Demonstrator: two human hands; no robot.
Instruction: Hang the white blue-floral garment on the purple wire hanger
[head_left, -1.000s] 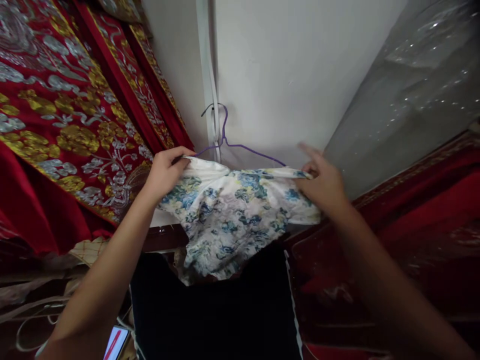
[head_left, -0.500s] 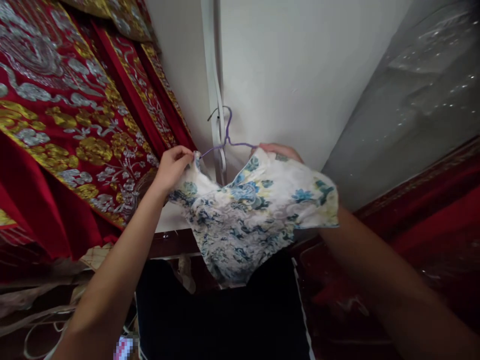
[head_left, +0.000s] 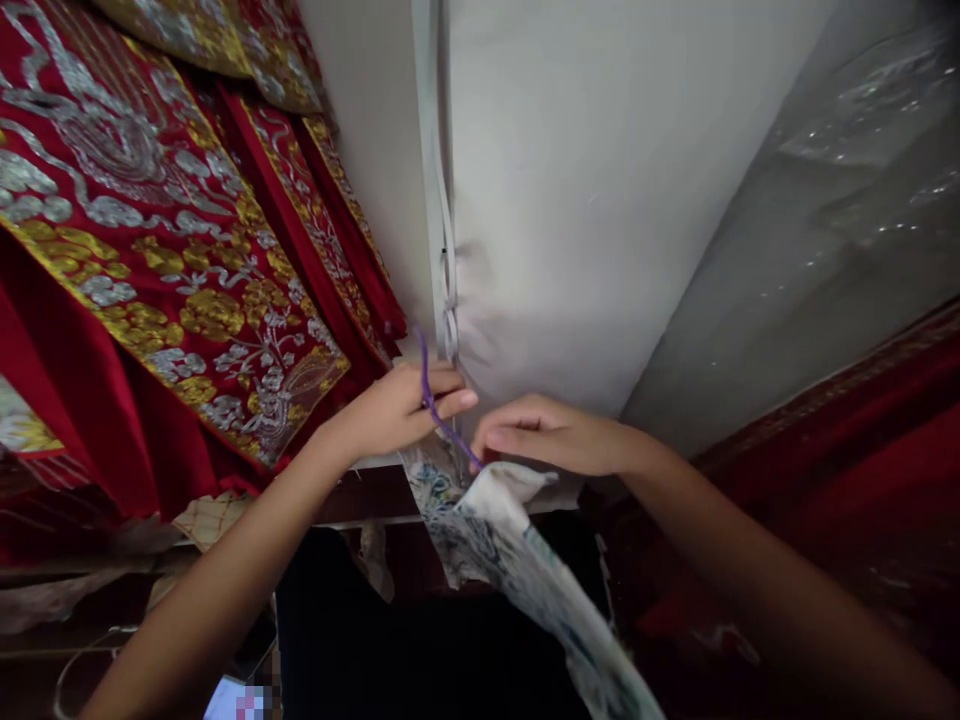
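A white cloth with blue and yellow flowers [head_left: 517, 560] hangs crumpled below my hands and trails down to the right. A thin purple wire hanger [head_left: 435, 405] runs between my two hands. My left hand [head_left: 397, 410] is closed around the hanger's upper part. My right hand [head_left: 547, 438] is closed on the hanger's lower end and the top of the floral cloth. Both hands are close together in front of a white wall [head_left: 585, 200].
Red hangings with gold and silver embroidery [head_left: 150, 260] cover the left side. A white cord [head_left: 446, 260] runs down the wall's corner. Clear plastic sheeting [head_left: 825, 220] over red fabric fills the right. A dark cloth [head_left: 390, 640] lies below; a lit screen [head_left: 232, 700] shows at the bottom.
The hanger has come off its wall hook and dropped lower. My hands have moved down and together, and the spread floral cloth has collapsed into a hanging bunch.
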